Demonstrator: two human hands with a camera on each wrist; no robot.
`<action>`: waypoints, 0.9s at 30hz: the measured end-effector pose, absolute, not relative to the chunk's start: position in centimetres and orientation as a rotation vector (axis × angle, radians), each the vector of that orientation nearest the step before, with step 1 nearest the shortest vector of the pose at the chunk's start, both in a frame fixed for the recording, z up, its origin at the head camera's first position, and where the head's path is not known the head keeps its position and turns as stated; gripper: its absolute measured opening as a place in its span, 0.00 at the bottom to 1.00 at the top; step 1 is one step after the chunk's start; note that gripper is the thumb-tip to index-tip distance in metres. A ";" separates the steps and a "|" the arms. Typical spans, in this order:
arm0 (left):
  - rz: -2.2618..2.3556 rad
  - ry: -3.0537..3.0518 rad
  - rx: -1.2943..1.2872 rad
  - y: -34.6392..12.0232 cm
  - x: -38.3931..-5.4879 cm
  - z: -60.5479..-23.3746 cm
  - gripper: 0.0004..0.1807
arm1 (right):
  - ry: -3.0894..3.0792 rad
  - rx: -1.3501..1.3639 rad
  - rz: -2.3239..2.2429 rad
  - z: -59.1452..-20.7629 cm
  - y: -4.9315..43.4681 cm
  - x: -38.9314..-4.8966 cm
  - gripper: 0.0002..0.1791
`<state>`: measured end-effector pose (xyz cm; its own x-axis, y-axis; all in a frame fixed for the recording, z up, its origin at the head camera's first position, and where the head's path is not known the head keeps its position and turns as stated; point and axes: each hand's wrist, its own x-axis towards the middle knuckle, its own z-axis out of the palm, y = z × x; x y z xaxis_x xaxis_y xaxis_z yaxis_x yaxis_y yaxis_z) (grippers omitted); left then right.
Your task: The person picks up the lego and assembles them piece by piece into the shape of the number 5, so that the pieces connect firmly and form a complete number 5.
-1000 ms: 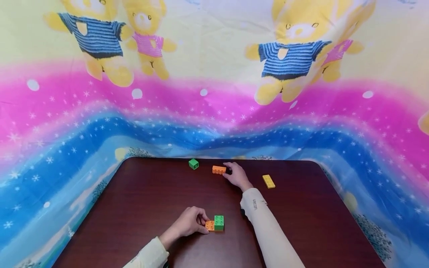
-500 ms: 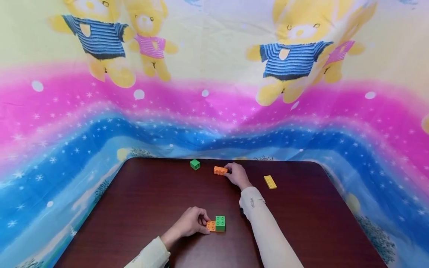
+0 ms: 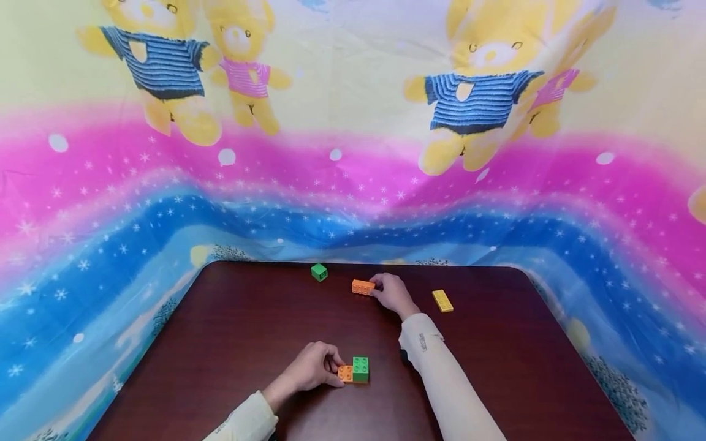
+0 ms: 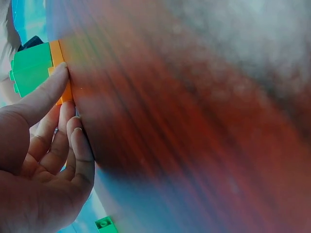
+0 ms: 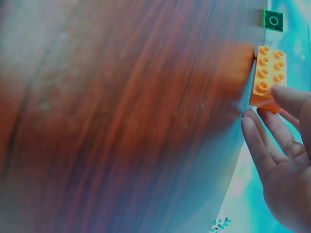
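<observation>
My left hand [image 3: 314,365] pinches the left end of a flat orange brick [image 3: 345,373] near the front of the table. A taller green brick [image 3: 361,368] sits on that brick's right half; the left wrist view shows the thumb on the orange edge. Farther back, my right hand [image 3: 393,293] pinches the right end of an orange building brick [image 3: 362,287] between thumb and fingers. This brick lies on its side, its two rows of studs turned toward the front, as the studs [image 5: 263,73] in the right wrist view show.
A small green brick [image 3: 319,272] lies near the table's back edge, left of the orange one. To the right of my right hand lies a flat yellow brick [image 3: 442,301]. A printed bear cloth [image 3: 331,202] hangs behind the dark brown table [image 3: 231,324].
My right hand has closed in on the orange brick's end and drawn it slightly toward the front. The left hand keeps its grip, with the stacked bricks in the same place.
</observation>
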<state>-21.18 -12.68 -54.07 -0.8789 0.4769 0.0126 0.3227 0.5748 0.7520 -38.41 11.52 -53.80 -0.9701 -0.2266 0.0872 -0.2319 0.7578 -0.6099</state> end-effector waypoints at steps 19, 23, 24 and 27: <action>1.208 2.618 0.695 -12.9 -21.1 -54.3 0.14 | -2.936 0.523 1.173 -53.5 12.7 -36.1 0.13; 1.216 2.602 0.688 -12.9 -21.0 -54.3 0.14 | -2.920 0.550 1.287 -53.5 13.5 -35.6 0.14; 1.218 2.599 0.687 -12.8 -21.0 -54.3 0.14 | -2.918 0.553 1.320 -53.5 13.7 -35.5 0.14; 1.223 2.595 0.686 -12.7 -21.0 -54.3 0.14 | -2.910 0.541 1.414 -53.5 14.2 -35.3 0.15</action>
